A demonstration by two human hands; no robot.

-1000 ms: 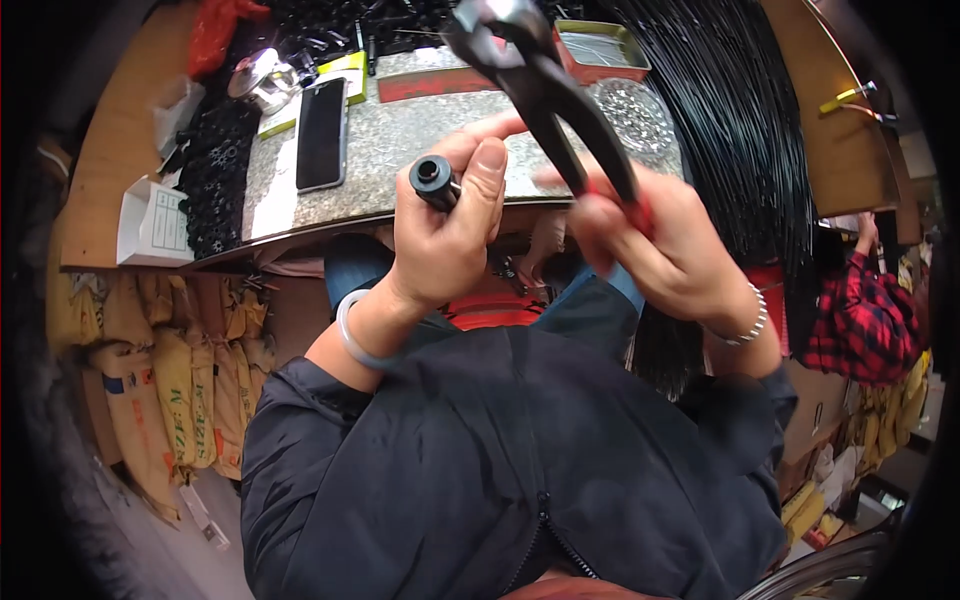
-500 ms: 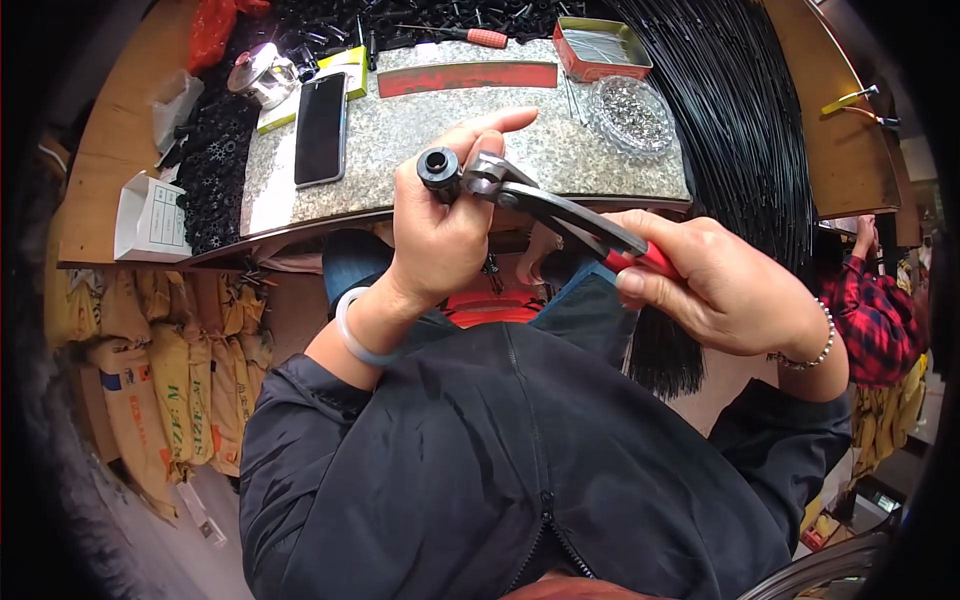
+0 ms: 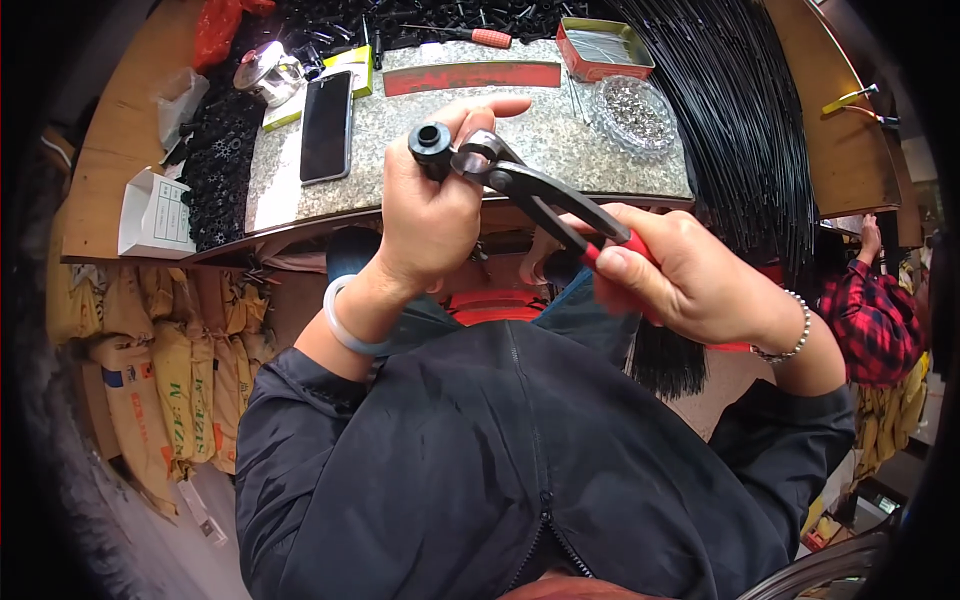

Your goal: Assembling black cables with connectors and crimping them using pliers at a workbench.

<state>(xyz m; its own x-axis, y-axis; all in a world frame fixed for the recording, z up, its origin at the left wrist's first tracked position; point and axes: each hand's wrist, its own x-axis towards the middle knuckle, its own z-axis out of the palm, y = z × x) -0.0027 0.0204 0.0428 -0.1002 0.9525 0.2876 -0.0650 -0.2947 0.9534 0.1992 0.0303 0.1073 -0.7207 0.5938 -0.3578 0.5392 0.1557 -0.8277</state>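
My left hand (image 3: pixel 432 215) grips a black tubular part (image 3: pixel 429 144) upright, its round hollow end facing up between thumb and fingers. The index finger stretches out to the right. In my right hand (image 3: pixel 690 270) is a pair of end-cutting pincers (image 3: pixel 545 190) with red handles, the fingers wrapped round them. The pincers' rounded jaws meet the right side of the black part, beside my left thumb. Whether the jaws bite on anything there is too small to tell. The lower part of the black piece is hidden by my left hand.
On the stone slab (image 3: pixel 400 165) lie a phone (image 3: pixel 326 130), a red strip (image 3: pixel 470 78), a glass dish of small metal pieces (image 3: pixel 634 115) and a red tin (image 3: pixel 605 50). Black rods (image 3: pixel 735 110) fill the right side. Paper sacks (image 3: pixel 140 400) stand below left. Another person (image 3: pixel 875 325) sits far right.
The pincers' handles and jaws have spread wider apart. Both hands have shifted slightly to the left and up, with the black part still in the left.
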